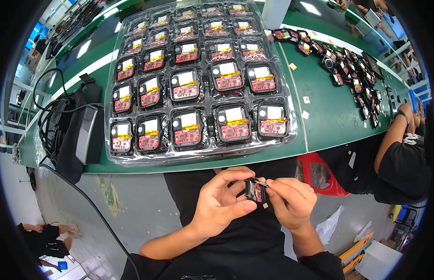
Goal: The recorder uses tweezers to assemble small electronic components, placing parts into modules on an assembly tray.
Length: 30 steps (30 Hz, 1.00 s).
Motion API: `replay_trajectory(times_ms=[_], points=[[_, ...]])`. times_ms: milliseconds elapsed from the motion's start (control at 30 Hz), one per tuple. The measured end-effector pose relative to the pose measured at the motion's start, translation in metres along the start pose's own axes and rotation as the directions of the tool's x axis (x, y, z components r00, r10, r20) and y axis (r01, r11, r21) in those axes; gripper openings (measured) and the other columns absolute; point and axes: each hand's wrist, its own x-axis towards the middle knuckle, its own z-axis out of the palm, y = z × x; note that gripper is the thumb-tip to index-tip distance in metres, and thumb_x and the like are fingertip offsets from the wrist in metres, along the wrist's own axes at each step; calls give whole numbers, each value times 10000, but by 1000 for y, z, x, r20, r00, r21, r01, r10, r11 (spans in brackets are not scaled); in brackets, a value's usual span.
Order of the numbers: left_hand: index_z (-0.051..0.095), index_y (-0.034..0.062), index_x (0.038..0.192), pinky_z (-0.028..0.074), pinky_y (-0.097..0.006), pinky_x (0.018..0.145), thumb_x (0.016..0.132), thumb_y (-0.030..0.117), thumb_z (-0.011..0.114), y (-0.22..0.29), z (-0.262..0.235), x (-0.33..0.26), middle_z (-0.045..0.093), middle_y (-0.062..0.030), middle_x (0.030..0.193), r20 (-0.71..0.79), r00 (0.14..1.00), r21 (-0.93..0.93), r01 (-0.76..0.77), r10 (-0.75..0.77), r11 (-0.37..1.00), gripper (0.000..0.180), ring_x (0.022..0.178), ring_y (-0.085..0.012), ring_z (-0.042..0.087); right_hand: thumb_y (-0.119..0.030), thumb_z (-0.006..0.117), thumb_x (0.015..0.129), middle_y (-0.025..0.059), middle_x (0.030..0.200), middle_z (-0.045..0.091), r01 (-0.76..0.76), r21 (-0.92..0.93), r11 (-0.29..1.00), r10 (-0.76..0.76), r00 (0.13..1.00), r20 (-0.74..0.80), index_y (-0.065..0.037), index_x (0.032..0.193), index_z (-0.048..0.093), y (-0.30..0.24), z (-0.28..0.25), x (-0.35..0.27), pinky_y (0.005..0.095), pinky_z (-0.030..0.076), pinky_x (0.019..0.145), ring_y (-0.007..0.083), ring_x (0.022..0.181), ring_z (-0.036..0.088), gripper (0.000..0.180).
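Note:
Over my lap, my left hand (216,200) grips a small black device casing (249,190) by its edges, thumb below and fingers above. The casing is tilted, and part of a red circuit board shows inside it. A thin silver tool (261,183), perhaps tweezers, is pinched in my right hand (294,200), its end at the casing's upper edge. My right fingers hide most of the tool. Just beyond both hands, a clear plastic tray (179,158) on the bench holds rows of similar black casings with red boards, white rectangles and yellow strips.
On the green bench (329,126), loose black parts (350,70) are heaped at the right. A black bag (70,135) with cables stands left of the tray, and one cable hangs to the floor. A red stool (320,176) and a seated person (401,156) are at my right.

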Motion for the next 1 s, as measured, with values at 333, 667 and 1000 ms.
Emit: replay_trajectory(times_ms=[333,667,1000], points=[[564,25,1295,467,-480,1088,843,59,804,-1,-1,-1,526,-154,1336,-31,999,6,-11,11,1000,512,1257,-345,573,29,815,712,85,823,680,98,-114,989,-100,995,-5,22,970,718,3,4,0,291,463,494,188,556,594,275],[549,17,1297,468,-473,1086,851,87,804,-5,-6,-4,509,-164,1355,-46,999,10,-8,8,1000,519,1249,-341,577,23,814,707,81,796,670,164,-235,958,-164,986,19,23,943,728,0,4,-3,285,445,481,180,541,573,252],[554,15,1291,462,-471,1095,847,90,808,-7,-6,-5,495,-166,1354,-41,999,10,-30,31,999,517,1238,-336,588,35,816,723,99,813,689,42,-48,998,-43,999,-26,17,947,720,3,8,-9,286,481,501,203,559,622,245]])
